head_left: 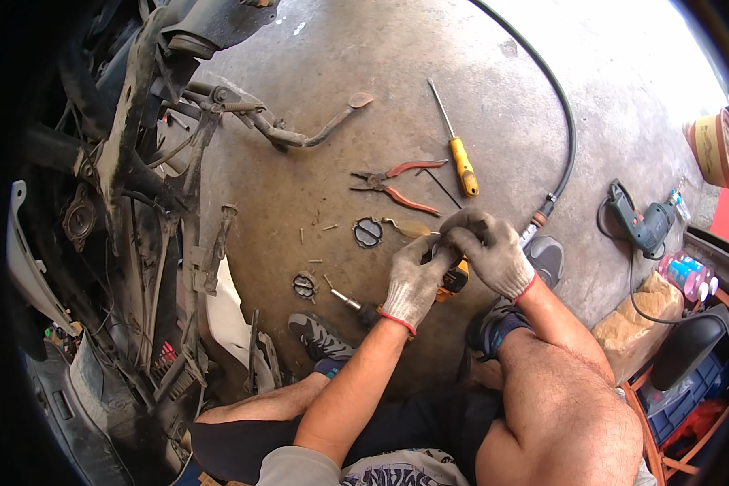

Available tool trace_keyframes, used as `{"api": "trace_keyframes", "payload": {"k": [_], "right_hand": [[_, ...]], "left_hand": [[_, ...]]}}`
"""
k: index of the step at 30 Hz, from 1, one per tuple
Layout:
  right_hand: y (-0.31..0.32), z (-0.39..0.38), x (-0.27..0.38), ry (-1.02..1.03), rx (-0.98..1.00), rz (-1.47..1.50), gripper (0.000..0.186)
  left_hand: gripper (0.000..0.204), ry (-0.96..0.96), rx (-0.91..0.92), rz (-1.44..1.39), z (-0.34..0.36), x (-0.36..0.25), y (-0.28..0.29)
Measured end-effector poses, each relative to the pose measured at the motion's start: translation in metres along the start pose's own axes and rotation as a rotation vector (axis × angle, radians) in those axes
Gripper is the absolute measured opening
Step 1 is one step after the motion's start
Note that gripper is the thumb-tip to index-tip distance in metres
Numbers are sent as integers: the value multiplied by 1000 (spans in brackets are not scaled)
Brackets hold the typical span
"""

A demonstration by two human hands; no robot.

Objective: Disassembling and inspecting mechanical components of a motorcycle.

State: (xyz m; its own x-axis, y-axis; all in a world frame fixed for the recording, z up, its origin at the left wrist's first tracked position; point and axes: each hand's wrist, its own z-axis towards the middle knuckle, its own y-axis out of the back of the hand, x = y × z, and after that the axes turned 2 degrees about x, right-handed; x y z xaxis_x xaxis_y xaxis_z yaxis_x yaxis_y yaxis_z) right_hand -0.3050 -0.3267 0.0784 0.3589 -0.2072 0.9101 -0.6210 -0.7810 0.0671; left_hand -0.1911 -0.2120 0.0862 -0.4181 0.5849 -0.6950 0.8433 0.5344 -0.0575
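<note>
In the middle of the view my left hand [414, 285] and my right hand [490, 250], both in dirty white work gloves, meet with their fingers bent and pressed together. Whatever they pinch is dark, small and mostly hidden by the gloves. Under them shows part of a yellow and black tool [455, 279]. Just left of the fingertips is a hooked tool with a tan handle [411, 228]. A black oval cover [368, 232] lies beside it, and a smaller round black cover [304, 285] is nearer my foot. Close to my left wrist rests a metal-shafted driver [345, 299].
Red-handled pliers [397, 188], a hex key [439, 188], a yellow screwdriver [463, 166] and several small screws [316, 261] lie on the concrete. Motorcycle framework [150, 146] stands left. A black hose [564, 121], a corded drill [645, 220] and an orange-framed crate [688, 413] are right.
</note>
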Motion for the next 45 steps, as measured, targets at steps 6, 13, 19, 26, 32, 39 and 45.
{"api": "trace_keyframes", "payload": {"k": [6, 13, 19, 26, 32, 39, 45], "right_hand": [[-1, 0, 0, -15, 8, 92, 18], [18, 1, -5, 155, -321, -294, 20], [82, 8, -42, 100, -283, -620, 22], [88, -9, -52, -109, 405, -1370, 44], [91, 3, -51, 18, 504, -1520, 28], [91, 7, -59, 133, 549, -1566, 34], [99, 0, -45, 224, 506, -1651, 63]], "left_hand": [[27, -6, 10, -7, -1, -1, 1], [27, -30, -26, 69, 4, 4, 3], [26, -6, -85, 10, 10, 5, 27], [24, 5, -194, -80, 15, -3, 32], [35, -22, -174, -153, 17, -4, 37], [30, -6, -134, -256, 20, -9, 46], [29, -7, -153, -333, 26, -22, 54]]}}
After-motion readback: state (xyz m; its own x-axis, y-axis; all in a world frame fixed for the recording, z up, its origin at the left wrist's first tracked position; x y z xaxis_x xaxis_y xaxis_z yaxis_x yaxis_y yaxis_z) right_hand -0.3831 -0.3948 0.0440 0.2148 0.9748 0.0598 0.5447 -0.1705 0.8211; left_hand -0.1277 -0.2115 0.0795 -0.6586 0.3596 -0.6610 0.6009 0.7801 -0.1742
